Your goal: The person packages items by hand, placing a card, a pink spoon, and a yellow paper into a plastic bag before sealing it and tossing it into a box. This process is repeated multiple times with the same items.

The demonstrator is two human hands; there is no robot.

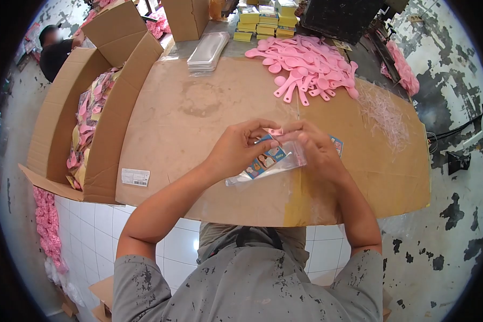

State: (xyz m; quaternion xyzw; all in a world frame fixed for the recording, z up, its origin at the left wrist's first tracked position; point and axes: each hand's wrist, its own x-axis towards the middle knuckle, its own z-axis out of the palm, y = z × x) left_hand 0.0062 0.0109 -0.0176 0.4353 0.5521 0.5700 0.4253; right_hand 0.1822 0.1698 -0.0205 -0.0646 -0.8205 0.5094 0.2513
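A: What's that brown sheet on the worktop?

B: Cardboard, probably laid to keep light plastic from scratching.

A: And the hands?

B: They meet over its near half. The left hand is pinched, thumb across the upper end of a printed card, index finger at a small pink piece. The right hand curls its fingers by that piece; I can't tell whether it grips.

A: The clear bag?

B: Slanting between the hands, with the card; inside or on top, I can't tell. Likely it's held low in front so both thumbs reach it.

A: That blue edge beside the right hand?

B: A second card, mostly hidden.

A: Farther out?

B: Pink spoons heaped loosely beyond the hands, presumably for easy picking. Clear strips lie right of them. Clear sleeves and yellow card blocks sit in stacks toward the far side, probably to stay square.

A: And the carton?

B: Open at the worktop's left, perhaps for the left arm's reach, holding pink and yellow packets.
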